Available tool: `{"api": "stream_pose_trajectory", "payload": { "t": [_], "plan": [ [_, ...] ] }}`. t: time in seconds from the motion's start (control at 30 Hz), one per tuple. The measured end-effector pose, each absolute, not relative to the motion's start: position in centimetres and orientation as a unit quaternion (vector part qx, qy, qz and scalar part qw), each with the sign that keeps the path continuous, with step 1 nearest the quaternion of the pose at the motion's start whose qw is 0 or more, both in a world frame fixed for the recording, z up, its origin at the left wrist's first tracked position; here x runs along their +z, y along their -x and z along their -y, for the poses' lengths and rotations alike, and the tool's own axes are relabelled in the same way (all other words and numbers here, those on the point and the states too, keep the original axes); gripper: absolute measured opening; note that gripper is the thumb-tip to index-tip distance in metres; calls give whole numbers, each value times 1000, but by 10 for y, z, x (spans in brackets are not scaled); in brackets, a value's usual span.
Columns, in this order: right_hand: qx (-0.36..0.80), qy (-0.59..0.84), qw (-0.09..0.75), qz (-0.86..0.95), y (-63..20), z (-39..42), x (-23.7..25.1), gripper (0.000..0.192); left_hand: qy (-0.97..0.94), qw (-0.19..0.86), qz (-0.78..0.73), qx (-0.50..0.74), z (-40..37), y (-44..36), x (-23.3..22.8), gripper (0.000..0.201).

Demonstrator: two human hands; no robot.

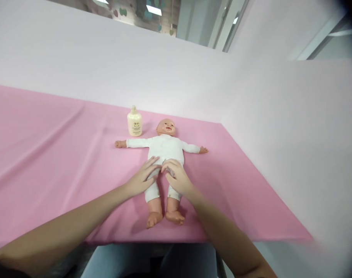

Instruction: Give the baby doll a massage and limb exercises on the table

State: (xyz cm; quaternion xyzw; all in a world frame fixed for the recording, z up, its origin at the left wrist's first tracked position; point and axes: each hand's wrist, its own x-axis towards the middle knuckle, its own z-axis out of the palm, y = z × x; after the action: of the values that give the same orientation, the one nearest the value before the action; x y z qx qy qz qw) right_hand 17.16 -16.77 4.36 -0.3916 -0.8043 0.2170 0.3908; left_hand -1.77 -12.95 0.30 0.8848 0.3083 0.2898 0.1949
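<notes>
A baby doll (166,146) lies on its back with its arms stretched out and its bare feet towards me. It wears a white one-piece suit (152,192) with long sleeves and legs ending above the ankles. My left hand (143,177) rests with spread fingers on the suit over the doll's upper leg, at picture left. Over the other upper leg lies my right hand (178,178), its fingers bent and the thumb apart from them. The right fingertips touch the suit's front near where the legs meet. Both palms hide part of the cloth.
A cream pump bottle (134,122) stands beside the doll's head, at picture left. Under everything is a pink cover (62,162) with a few creases. White walls (112,61) border it behind and at the right. The cover's front edge is close to my lap.
</notes>
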Motion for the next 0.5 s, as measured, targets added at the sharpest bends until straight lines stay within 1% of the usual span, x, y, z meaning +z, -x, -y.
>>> {"api": "stream_pose_trajectory", "payload": {
  "t": [0.07,0.13,0.2,0.33,0.5],
  "plan": [
    [173,457,402,774,-175,162,38,22,-877,204,-331,284,129,16,2,38],
    [139,522,394,744,-178,156,29,30,-870,215,-353,270,127,14,3,41],
    [139,569,382,715,-181,149,20,38,-863,226,-381,244,120,10,4,48],
    [210,592,389,674,-188,139,10,51,-840,224,-451,203,89,-7,6,63],
    [295,608,402,618,-192,130,8,63,-805,200,-509,230,34,-43,16,65]
  ]
}}
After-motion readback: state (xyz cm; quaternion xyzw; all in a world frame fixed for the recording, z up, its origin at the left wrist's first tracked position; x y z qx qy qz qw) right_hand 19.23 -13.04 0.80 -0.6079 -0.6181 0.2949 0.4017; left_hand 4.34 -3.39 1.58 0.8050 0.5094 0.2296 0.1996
